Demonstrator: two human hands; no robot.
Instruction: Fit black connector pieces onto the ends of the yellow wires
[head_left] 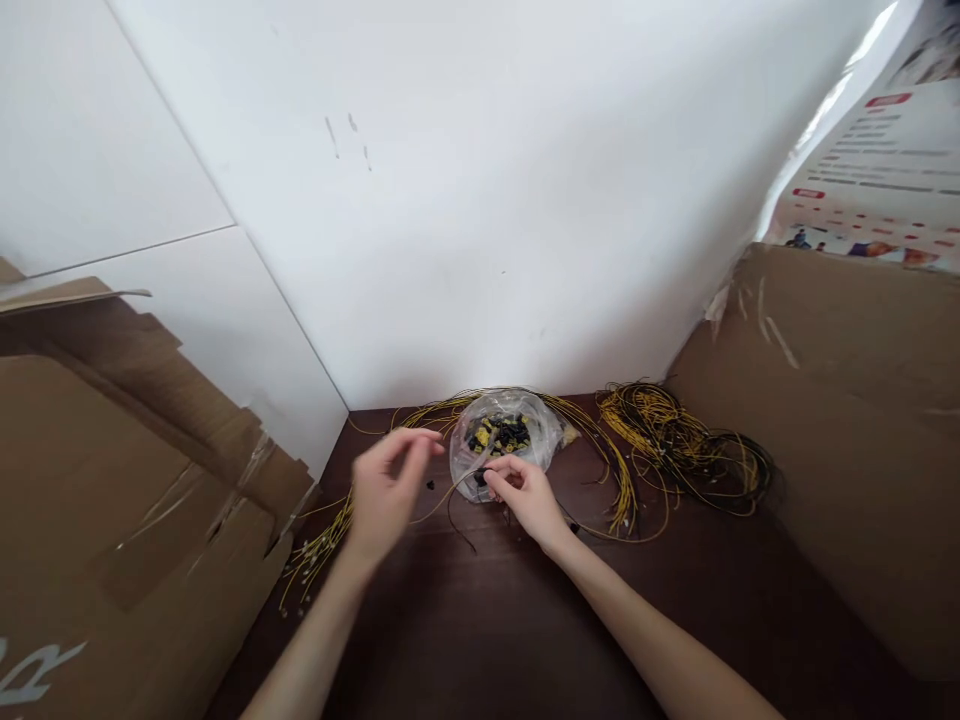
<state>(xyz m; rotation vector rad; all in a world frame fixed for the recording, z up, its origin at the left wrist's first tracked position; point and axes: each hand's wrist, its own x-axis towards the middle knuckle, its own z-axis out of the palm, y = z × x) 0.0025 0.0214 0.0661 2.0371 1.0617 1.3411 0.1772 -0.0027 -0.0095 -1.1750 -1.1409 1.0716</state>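
One brown tabletop (480, 620), one bag (460, 462); right hand (534, 502) pinches one black piece (481, 478), left hand (384, 492) (blurred): can't tell.

You can read one big letter on the brown cardboard box (112, 470) to your left: a white letter R (41, 672), down near the bottom corner. It leans over to one side. Just before it, at the very edge of your view, you see a bit of another white mark, but it is cut off, so you cannot tell what it is. Up high to your right, the printed sheet (900, 170) has rows of gray words on it. You also see an upper red label (889, 100) and a lower red label (808, 194) there. All that print is too small and blurry for you to read.
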